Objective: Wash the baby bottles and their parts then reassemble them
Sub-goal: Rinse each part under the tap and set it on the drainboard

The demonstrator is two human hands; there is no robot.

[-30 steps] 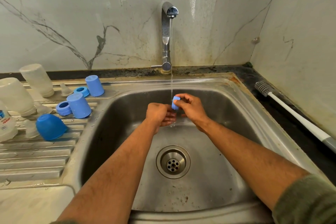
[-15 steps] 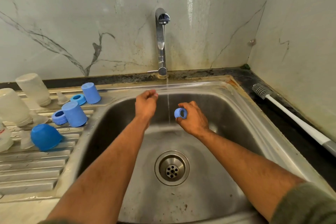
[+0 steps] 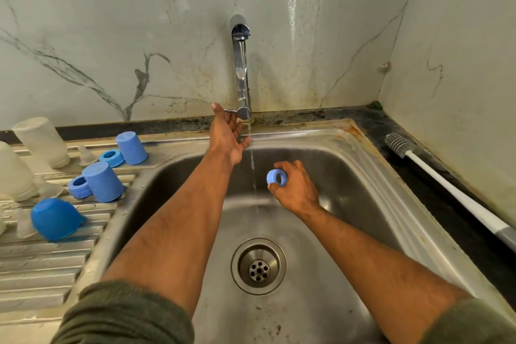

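Fingers of the left hand (image 3: 227, 135) are stretched out loose and holding nothing, thumb tip up by the little tap lever (image 3: 231, 111) at the foot of the tap (image 3: 241, 70). A second ago both hands were together under the stream, working over the blue screw ring (image 3: 277, 177); half a second ago the left had only just peeled off and was still curled. Now it is right up at the back of the sink (image 3: 371, 176), palm turned in toward the lever. Whether the thumb is actually touching the lever is hard to say from this angle.

What that tells us, by my reading: the rinse of this ring is done and the water is about to be shut off. A thin stream is still running down between the two hands.

Right hand (image 3: 296, 190) now, and it grips the ring between thumb and curled fingers, opening facing the camera, held just to the right of the stream over the basin, no longer under it. Right forearm comes in low from the lower right; left arm reaches long and straight up the middle.

Over on the draining board (image 3: 42, 260), the other blue caps and rings and the frosted bottles (image 3: 42, 139) stand upended, so this ring likely joins them next.
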